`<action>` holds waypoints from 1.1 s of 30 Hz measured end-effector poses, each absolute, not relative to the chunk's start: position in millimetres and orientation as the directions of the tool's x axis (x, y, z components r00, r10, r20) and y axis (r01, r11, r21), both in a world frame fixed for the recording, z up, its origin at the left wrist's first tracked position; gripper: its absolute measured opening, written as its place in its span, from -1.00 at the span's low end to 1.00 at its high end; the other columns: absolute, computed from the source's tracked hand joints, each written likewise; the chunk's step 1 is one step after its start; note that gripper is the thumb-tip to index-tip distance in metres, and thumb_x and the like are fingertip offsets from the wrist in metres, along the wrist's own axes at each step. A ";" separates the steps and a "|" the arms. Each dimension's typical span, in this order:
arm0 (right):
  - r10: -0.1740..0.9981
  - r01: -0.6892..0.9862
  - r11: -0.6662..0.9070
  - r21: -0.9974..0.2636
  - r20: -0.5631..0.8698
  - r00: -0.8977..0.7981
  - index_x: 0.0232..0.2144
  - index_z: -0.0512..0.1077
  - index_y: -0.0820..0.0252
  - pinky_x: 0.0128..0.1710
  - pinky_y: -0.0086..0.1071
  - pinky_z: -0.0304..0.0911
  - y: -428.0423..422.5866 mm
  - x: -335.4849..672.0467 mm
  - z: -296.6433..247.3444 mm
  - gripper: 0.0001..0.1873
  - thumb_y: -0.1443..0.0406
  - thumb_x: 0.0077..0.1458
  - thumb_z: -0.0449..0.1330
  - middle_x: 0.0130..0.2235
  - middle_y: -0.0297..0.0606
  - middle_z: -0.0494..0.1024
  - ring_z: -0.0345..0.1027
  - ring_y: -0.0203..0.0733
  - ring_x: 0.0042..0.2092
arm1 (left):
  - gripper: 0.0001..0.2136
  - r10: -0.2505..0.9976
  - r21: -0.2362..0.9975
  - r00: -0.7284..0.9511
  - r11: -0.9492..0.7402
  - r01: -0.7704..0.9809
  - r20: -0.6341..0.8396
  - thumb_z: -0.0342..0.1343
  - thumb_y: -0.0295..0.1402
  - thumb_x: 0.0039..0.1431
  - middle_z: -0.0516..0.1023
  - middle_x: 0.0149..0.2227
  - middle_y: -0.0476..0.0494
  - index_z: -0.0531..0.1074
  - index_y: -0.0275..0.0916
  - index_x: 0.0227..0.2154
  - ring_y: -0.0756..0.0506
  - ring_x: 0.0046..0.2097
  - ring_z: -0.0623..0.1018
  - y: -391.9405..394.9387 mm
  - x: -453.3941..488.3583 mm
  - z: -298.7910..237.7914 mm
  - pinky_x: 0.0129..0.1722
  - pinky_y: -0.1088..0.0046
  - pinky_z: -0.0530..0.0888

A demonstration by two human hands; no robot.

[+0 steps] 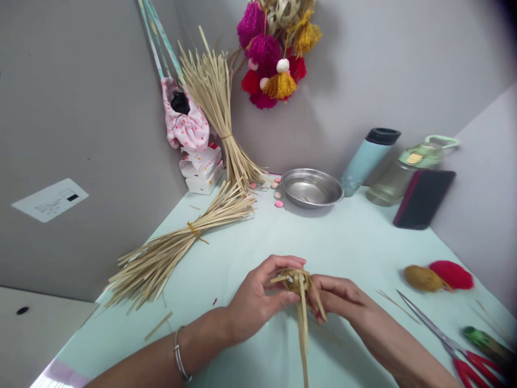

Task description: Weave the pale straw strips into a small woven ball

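A small ball woven from pale straw strips (297, 280) is held low over the light table (355, 242) between both hands. My left hand (258, 296) curls round its left side, thumb and fingers pinching the weave. My right hand (337, 296) grips its right side, fingers closed. Loose strip ends (302, 334) hang down from the ball toward me. A silver bracelet (180, 358) sits on my left wrist.
A tied straw bundle (177, 248) lies at the left; another (220, 118) leans in the corner. A steel bowl (312, 188), two bottles (365, 159) and a dark phone (423, 198) stand at the back. Yellow (423, 278) and red (452, 274) tassels and red-handled scissors (444, 337) lie at the right.
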State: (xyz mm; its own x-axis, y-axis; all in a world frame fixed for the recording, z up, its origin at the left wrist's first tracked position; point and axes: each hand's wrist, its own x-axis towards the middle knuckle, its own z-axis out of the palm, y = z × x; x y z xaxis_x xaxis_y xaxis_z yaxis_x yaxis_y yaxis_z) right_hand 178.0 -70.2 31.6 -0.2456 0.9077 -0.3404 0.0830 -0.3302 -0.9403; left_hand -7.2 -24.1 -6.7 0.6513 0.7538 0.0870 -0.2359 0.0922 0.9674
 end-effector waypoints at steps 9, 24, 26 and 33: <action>0.927 0.043 -0.309 -0.950 -0.311 -0.209 -0.59 0.32 0.19 -0.34 -0.37 -0.01 -71.9 177.4 22.8 -0.64 0.13 0.16 0.16 -0.53 -0.40 0.29 0.09 -0.26 -0.41 | -0.70 0.784 0.963 0.610 0.063 -0.262 0.115 0.28 -0.50 0.05 0.45 0.09 -0.15 0.44 -0.15 -0.13 -0.12 0.09 0.48 -23.7 -5.8 -14.0 0.10 0.28 0.39; 0.937 0.122 -0.211 -0.970 -0.236 -0.258 -0.56 0.31 0.17 -0.40 -0.42 0.01 -71.9 183.0 20.1 -0.61 0.04 0.16 0.18 -0.50 -0.41 0.22 0.07 -0.27 -0.41 | -0.68 0.769 0.953 0.631 0.104 -0.286 0.105 0.30 -0.47 0.03 0.44 0.09 -0.16 0.45 -0.15 -0.13 -0.15 0.10 0.47 -21.3 -7.0 -13.3 0.12 0.25 0.38; 0.935 0.112 -0.220 -0.969 -0.242 -0.260 -0.56 0.31 0.17 -0.39 -0.42 0.02 -72.3 183.6 19.9 -0.60 0.04 0.16 0.18 -0.50 -0.41 0.22 0.08 -0.26 -0.41 | -0.69 0.769 0.952 0.630 0.101 -0.288 0.109 0.30 -0.47 0.04 0.45 0.09 -0.15 0.45 -0.14 -0.13 -0.14 0.10 0.47 -21.9 -6.5 -13.9 0.13 0.25 0.37; 0.976 0.142 -0.157 -0.977 -0.176 -0.132 -0.54 0.30 0.15 -0.36 -0.40 0.03 -72.4 176.8 21.7 -0.62 0.04 0.19 0.15 -0.49 -0.40 0.27 0.09 -0.24 -0.39 | -0.70 0.794 0.939 0.596 0.107 -0.328 0.117 0.30 -0.47 0.04 0.44 0.08 -0.15 0.45 -0.14 -0.14 -0.16 0.11 0.46 -20.7 -5.8 -14.1 0.12 0.23 0.38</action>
State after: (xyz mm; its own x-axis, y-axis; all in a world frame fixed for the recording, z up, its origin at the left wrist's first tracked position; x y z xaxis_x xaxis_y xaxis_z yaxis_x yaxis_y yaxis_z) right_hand 176.8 -72.4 21.7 -0.1317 0.9755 -0.1761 0.1418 -0.1573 -0.9773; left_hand -5.8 -20.7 -14.1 0.5962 0.7942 0.1173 -0.3277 0.1074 0.9387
